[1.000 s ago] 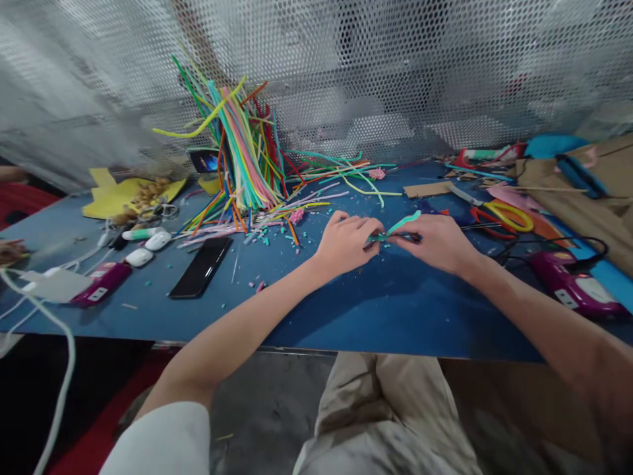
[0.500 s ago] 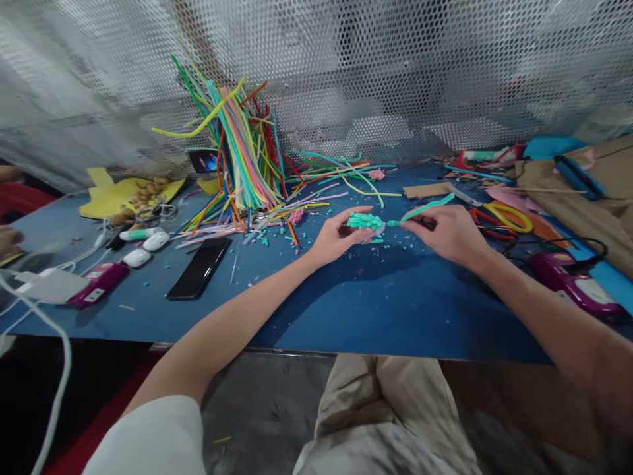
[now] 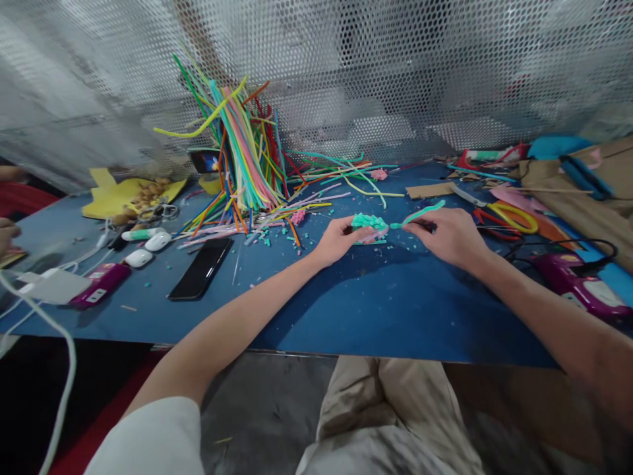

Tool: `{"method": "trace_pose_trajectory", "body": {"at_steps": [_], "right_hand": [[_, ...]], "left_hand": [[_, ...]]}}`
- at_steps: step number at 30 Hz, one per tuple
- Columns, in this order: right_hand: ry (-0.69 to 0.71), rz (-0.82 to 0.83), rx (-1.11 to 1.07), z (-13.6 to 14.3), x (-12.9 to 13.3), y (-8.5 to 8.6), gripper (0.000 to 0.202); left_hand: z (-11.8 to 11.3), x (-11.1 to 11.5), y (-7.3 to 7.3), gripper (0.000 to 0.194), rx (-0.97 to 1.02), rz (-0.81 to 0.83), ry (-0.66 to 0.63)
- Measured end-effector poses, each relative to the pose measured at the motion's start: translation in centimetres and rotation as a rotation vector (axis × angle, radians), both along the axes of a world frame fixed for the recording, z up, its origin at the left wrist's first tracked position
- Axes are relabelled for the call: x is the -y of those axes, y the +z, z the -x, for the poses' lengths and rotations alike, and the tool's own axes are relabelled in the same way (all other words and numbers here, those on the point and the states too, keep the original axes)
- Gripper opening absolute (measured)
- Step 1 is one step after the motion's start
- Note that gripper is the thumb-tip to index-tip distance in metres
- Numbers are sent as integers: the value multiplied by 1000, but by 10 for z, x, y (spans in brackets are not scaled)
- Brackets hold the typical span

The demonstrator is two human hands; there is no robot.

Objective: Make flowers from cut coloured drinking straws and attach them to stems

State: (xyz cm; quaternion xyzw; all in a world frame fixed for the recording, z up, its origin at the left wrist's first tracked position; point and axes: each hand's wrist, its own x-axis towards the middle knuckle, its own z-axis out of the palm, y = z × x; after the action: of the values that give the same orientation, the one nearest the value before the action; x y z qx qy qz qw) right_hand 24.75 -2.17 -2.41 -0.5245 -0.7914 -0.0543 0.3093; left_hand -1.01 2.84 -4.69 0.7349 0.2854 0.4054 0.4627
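Between thumb and fingers, my left hand [image 3: 337, 241] grips a turquoise bundle of short fuzzy pipe-cleaner loops [image 3: 368, 222], with some pale pink at its underside. From the bundle's right end a twisted turquoise pipe cleaner [image 3: 423, 212] runs into my right hand [image 3: 452, 237]. The right thumb and forefinger pinch it, and its free end sticks up past the fingers. Both hands are held above the blue table [image 3: 356, 303], close together. Fingertips on the far side of the bundle are partly hidden.
A bunch of coloured pipe cleaners [image 3: 242, 145] stands against the perforated metal panel [image 3: 346, 72]. A black phone [image 3: 200, 269] and earbuds [image 3: 148, 249] lie left. Yellow-handled scissors [image 3: 514, 218] and a purple device [image 3: 583, 280] are right. At the far left is another person's hand [image 3: 7, 234].
My right hand has turned slightly, and the pipe cleaner's free end has swung left and looks shorter. The left hand keeps its hold on the bundle. The view has shifted a little.
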Motion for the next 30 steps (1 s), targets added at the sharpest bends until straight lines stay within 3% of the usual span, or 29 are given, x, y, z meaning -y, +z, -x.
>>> {"method": "trace_pose_trajectory", "body": {"at_steps": [9,30], "right_hand": [[20,21,-31,6,5,5,23],[24,-12,-15,16,10,6,22]], "left_hand": [[0,3,0,35,-46,-42,76],[0,2,-3,35,-39,-55,60]]}}
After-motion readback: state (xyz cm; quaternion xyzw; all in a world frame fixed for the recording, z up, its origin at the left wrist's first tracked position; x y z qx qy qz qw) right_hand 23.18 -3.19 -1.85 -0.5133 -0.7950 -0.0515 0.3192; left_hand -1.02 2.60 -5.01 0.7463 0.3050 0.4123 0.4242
